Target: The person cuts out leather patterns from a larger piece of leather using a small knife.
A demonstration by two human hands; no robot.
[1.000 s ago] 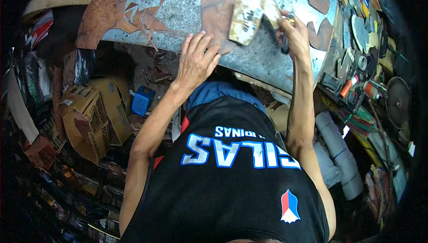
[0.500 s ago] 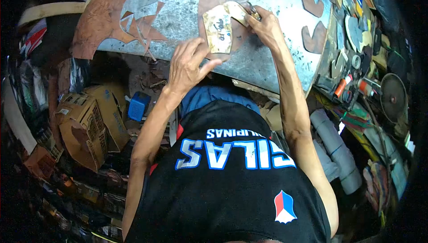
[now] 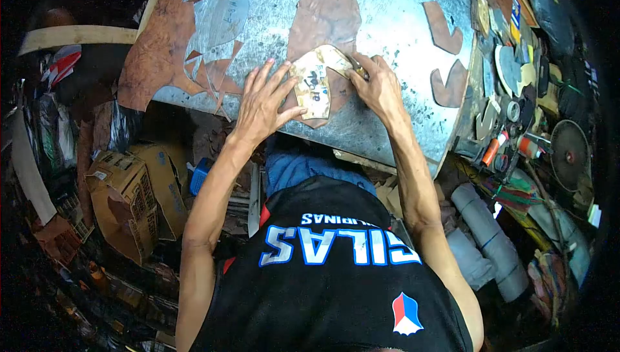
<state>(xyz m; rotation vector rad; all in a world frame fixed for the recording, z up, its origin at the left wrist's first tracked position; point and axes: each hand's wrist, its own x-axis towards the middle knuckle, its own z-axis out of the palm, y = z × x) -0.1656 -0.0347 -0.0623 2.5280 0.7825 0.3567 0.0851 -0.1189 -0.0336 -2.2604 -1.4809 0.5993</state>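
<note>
- While both hands work at its near edge, the galvanised metal worktop point(image 3: 387, 22) fills the top of the view, tilted, with brown leather pieces lying flat on it.
- Large leather offcut point(image 3: 161, 42) covers the worktop's left end; jagged scraps lie just beside it.
- Cardboard boxes point(image 3: 135, 190) sit on the floor, lower left, well apart from the hands.
- Grey rolled material point(image 3: 491, 236) lies below the worktop's right end.
- Cluttered side shelf point(image 3: 516, 81) on the right carries small tools and patterns; details are too small to tell apart.
- Brown leather piece point(image 3: 323, 19) lies mid-worktop, running under the template and toward the near edge.
- Two U-shaped leather cutouts point(image 3: 445, 55) lie right of the hands, apart from them.
- Cream card template point(image 3: 316, 81), with dark handwriting on it, lies flat on the brown leather piece, between the two hands.
- Left hand point(image 3: 261, 103): palm down, fingers spread, fingertips pressing on the template's left edge and the leather beside it.
- Right hand point(image 3: 378, 87): fingers curled together, pinching a thin tool point(image 3: 356, 66) at the template's upper right edge. Tool tip touches the template border; type of tool is not readable.
</note>
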